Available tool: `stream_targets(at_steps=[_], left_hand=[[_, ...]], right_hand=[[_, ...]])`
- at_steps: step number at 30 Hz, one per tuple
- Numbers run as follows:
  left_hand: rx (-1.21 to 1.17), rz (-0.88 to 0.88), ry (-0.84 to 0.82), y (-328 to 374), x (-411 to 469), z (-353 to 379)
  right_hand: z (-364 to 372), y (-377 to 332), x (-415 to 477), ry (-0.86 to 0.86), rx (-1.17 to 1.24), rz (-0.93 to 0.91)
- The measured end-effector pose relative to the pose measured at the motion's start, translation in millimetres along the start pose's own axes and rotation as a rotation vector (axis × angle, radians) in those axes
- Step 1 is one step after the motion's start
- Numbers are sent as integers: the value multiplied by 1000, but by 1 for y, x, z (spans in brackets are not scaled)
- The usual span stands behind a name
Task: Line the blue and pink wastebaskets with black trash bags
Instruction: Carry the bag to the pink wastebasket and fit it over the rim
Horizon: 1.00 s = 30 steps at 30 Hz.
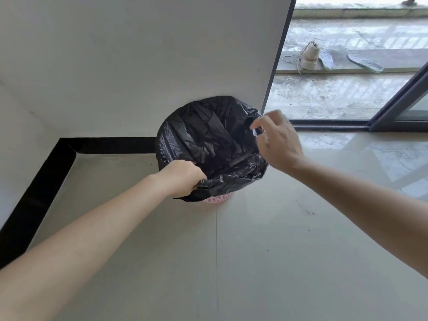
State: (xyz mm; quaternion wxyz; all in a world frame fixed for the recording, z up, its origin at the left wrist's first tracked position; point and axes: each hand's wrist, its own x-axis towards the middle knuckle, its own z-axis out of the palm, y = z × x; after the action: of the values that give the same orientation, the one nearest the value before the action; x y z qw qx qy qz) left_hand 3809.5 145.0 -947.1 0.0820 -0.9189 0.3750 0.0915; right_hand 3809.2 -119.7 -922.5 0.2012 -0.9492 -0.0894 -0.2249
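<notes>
A pink wastebasket (218, 199) stands on the floor against the wall, mostly hidden under a black trash bag (210, 144) that is spread open inside it and folded over its rim. My left hand (181, 178) is closed on the bag's near edge at the rim. My right hand (279, 141) hovers over the right side of the rim with fingers curled and slightly apart; a small pale bit shows at the fingertips, and I cannot tell whether it touches the bag. No blue wastebasket is in view.
A white wall with black skirting (46, 179) runs behind and to the left. A glass sliding door frame (398, 105) is on the right. Outside lie a shoe (309, 55) and two insoles (364, 62). The tiled floor (231, 262) stretches toward me.
</notes>
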Motion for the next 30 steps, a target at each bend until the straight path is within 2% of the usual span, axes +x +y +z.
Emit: stream_targets(at_steps=[2,4,5,7,8,10,12,13,15,17,19,20,21,22,24,25,26,30], left_hand=[[-3,7,-16,-3,0,0],[3,38,-39,-2,1,0],[3,40,-58,-1,1,-1],[5,32,-97,3,2,-4],[-5,27,-107,4,4,-6],[-41,6,-130,4,7,-11],[-50,13,-131,2,9,-15],[-58,30,-119,1,8,-17],[-217,59,-53,0,5,-22],[-510,-23,109,-1,3,-29],[-625,-207,421,-6,8,-34],[-602,-336,548,-9,11,-35],[-582,-472,582,-13,14,-35],[-608,-606,508,-15,17,-32],[-761,-782,230,-11,22,-24],[-792,-800,153,-8,23,-17],[-746,-785,155,-7,24,-11],[-559,-679,302,-18,25,7]], right_hand=[[6,-9,17,-103,-190,-231],[17,-18,31,-302,-454,-377],[24,-21,36,-447,-600,-385],[36,-26,39,-746,-850,-258],[42,-26,37,-861,-910,-188],[50,-21,32,-943,-857,-135],[52,-13,29,-922,-617,-111],[49,-11,28,-858,-462,-100],[40,-7,25,-583,-207,-101],[32,-2,21,-260,-91,-59],[24,4,16,-78,-11,84],[22,8,14,-64,28,191],[20,12,12,-100,91,316],[20,15,10,-174,180,435],[25,17,2,-355,358,568],[30,16,-3,-413,399,576],[37,15,-7,-428,410,561],[46,13,-5,-446,400,546]])
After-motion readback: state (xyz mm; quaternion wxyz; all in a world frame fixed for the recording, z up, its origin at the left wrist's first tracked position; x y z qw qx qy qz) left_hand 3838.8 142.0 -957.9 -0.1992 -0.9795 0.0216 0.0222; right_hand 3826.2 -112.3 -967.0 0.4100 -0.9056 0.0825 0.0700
